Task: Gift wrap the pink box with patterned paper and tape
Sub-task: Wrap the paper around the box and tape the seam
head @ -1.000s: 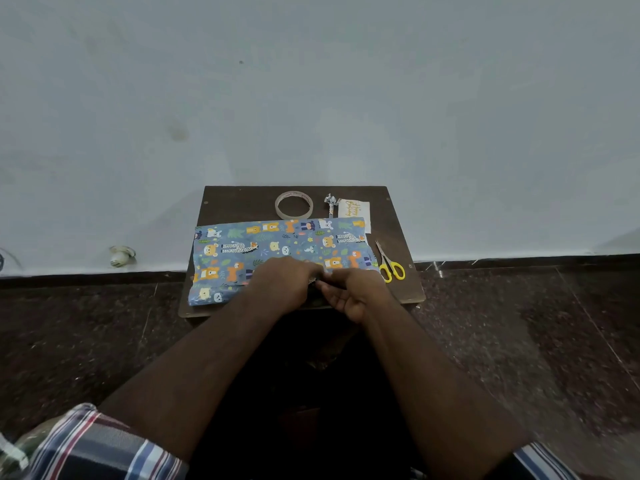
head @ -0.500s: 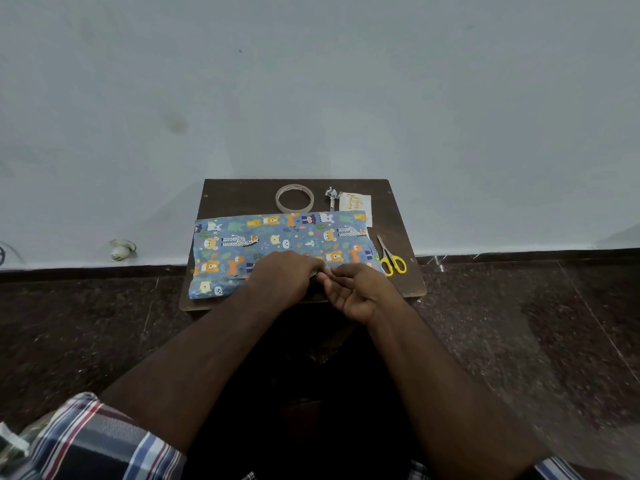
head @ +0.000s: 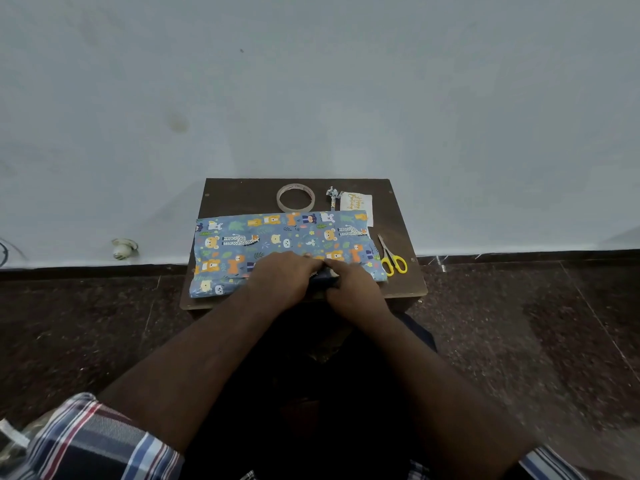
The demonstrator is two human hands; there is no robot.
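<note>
Blue patterned paper (head: 277, 237) with animal prints covers the pink box, which is hidden under it, on a small brown table (head: 242, 192). My left hand (head: 282, 277) lies on the paper's near middle with its fingers bent towards my right hand. My right hand (head: 351, 284) is back-up just beside it, its fingers curled at the paper's near edge. The two hands meet over a dark gap at that edge, and both seem to pinch the paper there. Their fingertips are hidden. A roll of tape (head: 295, 197) lies flat behind the paper.
Yellow-handled scissors (head: 393, 259) lie at the table's right edge. A small white card (head: 356, 204) and a twisted paper scrap (head: 333, 197) sit at the back right. The table stands against a pale wall on a dark stone floor. A small white object (head: 123, 249) rests by the wall at left.
My right hand has turned from palm-up to back-up and closed in against my left hand at the paper's near edge. The paper and tools have not shifted.
</note>
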